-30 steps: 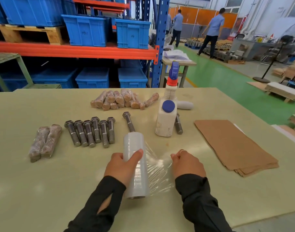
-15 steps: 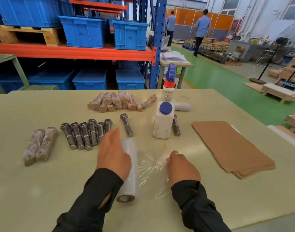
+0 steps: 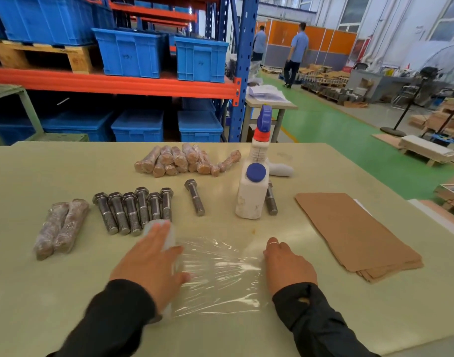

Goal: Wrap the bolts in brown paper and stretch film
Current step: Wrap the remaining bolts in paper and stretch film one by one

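Nearest the viewer, two dark sleeves reach onto the pale green surface (image 3: 40, 292). The left hand (image 3: 153, 264) lies flat, fingers straight, on top of the film roll (image 3: 169, 234), which lies on the surface; nothing is clasped in its grip. A sheet of film (image 3: 218, 274) stretches from the roll across to the right hand (image 3: 287, 266), which presses the sheet's far edge down with curled fingers; whether this grip pinches the film cannot be told.

Right of the hands, a stack of brown paper (image 3: 349, 233) lies flat. Left of the hands, two wrapped bolts (image 3: 61, 228) lie side by side.

Just beyond the roll, six bare bolts (image 3: 133, 210) form a row, heads away from the viewer; a seventh bolt (image 3: 195, 199) lies apart to their right. A white spray bottle (image 3: 253, 191) stands upright further right, an eighth bolt (image 3: 271, 202) lying just beside it.

Further back, a heap of wrapped bolts (image 3: 184, 161) rests on the surface. Beyond the surface, blue bins (image 3: 130, 52) fill a rack, and two people (image 3: 295, 52) stand on the green floor.
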